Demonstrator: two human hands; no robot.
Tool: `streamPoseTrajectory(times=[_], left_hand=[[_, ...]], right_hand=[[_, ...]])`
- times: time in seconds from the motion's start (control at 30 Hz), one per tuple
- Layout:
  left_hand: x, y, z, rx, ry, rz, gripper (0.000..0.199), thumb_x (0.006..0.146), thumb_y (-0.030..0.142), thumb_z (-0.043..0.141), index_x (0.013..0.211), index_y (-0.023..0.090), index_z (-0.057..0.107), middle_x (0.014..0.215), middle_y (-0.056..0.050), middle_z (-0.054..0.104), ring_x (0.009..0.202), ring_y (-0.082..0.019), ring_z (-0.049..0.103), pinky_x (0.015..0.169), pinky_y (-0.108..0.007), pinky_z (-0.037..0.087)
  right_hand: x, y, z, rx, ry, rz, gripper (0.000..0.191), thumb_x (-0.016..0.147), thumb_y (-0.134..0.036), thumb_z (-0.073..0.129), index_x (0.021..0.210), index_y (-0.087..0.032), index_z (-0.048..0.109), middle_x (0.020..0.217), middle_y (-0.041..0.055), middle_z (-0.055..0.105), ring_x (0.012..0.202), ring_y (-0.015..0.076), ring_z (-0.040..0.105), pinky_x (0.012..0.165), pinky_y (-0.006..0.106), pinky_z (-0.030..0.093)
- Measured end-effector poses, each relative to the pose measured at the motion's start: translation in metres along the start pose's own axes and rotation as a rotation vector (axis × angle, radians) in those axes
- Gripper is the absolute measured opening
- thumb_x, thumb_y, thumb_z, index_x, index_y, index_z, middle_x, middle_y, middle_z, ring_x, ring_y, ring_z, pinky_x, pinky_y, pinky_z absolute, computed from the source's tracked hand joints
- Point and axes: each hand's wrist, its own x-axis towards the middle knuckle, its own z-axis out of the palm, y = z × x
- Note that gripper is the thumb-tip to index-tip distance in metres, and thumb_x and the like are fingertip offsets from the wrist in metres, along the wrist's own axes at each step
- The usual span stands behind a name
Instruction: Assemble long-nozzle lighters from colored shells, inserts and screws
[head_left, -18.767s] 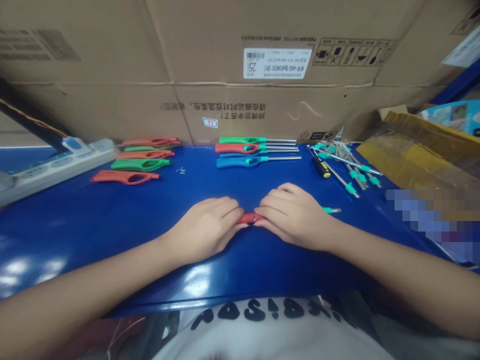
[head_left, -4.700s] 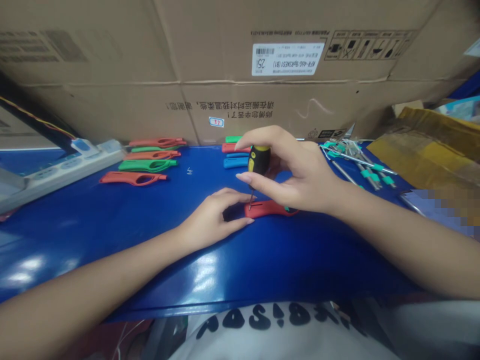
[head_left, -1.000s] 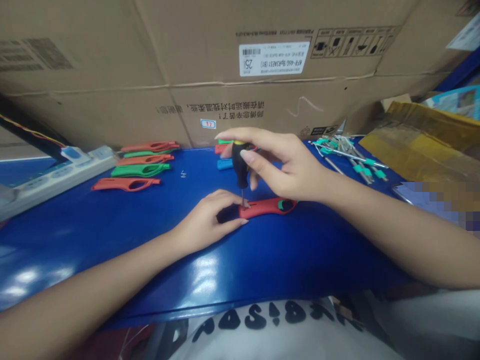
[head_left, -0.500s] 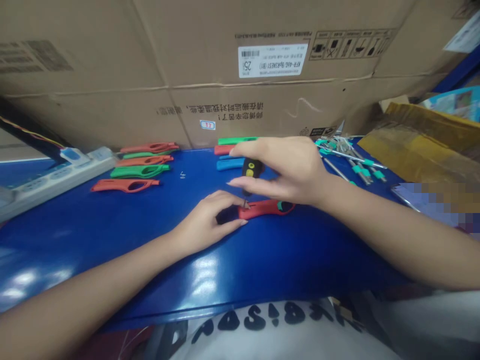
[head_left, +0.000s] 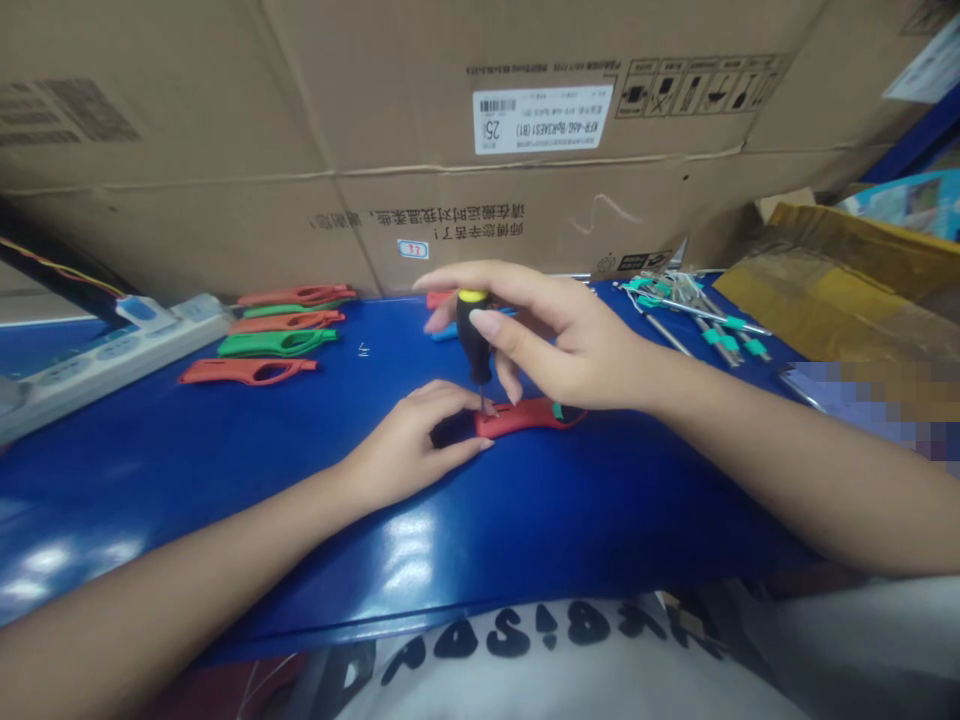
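My right hand (head_left: pixel 559 335) grips a black-and-yellow screwdriver (head_left: pixel 475 345) by its handle, thumb on the near side. The screwdriver stands nearly upright, its tip at the left end of a red lighter handle (head_left: pixel 525 415) that lies flat on the blue table. Thumb and fingers of my left hand (head_left: pixel 412 440) pinch that same end and hold it down. A green part (head_left: pixel 559 411) shows near the trigger opening at its right. Behind my right hand lie a red handle (head_left: pixel 439 299) and a blue handle (head_left: pixel 448 331), both partly hidden.
Several red and green lighter handles (head_left: pixel 247 372) lie in a row at the left, beside a white power strip (head_left: pixel 112 350). Tiny screws (head_left: pixel 364 350) lie mid-table. Metal rods with green pieces (head_left: pixel 712 325) are piled right, near a yellow-taped carton (head_left: pixel 817 280). Cardboard (head_left: pixel 225 110) walls the back.
My right hand has shifted slightly left and turned its grip, and the screwdriver now stands straighter. My left hand and the red lighter handle have stayed in place.
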Motion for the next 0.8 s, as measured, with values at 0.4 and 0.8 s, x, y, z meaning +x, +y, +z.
streamPoseTrajectory(times=[0.4, 0.8], left_hand=[[0.0, 0.0003, 0.0005, 0.019, 0.01, 0.005, 0.023, 0.091, 0.03, 0.072, 0.112, 0.022, 0.068, 0.111, -0.003, 0.072, 0.107, -0.021, 0.065, 0.098, -0.036, 0.05], [-0.0002, 0.0003, 0.0008, 0.007, 0.013, 0.004, 0.024, 0.091, 0.031, 0.071, 0.113, 0.023, 0.067, 0.113, -0.004, 0.073, 0.11, -0.022, 0.065, 0.102, -0.039, 0.049]], right_hand=[[-0.0024, -0.0017, 0.0017, -0.051, -0.009, -0.022, 0.042, 0.11, -0.031, 0.023, 0.134, -0.013, 0.053, 0.117, 0.0059, 0.066, 0.098, 0.0114, 0.066, 0.088, 0.028, 0.054], [-0.0018, 0.0019, -0.0005, -0.103, 0.033, -0.066, 0.035, 0.106, -0.039, 0.044, 0.124, -0.013, 0.06, 0.104, 0.0047, 0.069, 0.087, 0.0113, 0.067, 0.083, 0.027, 0.055]])
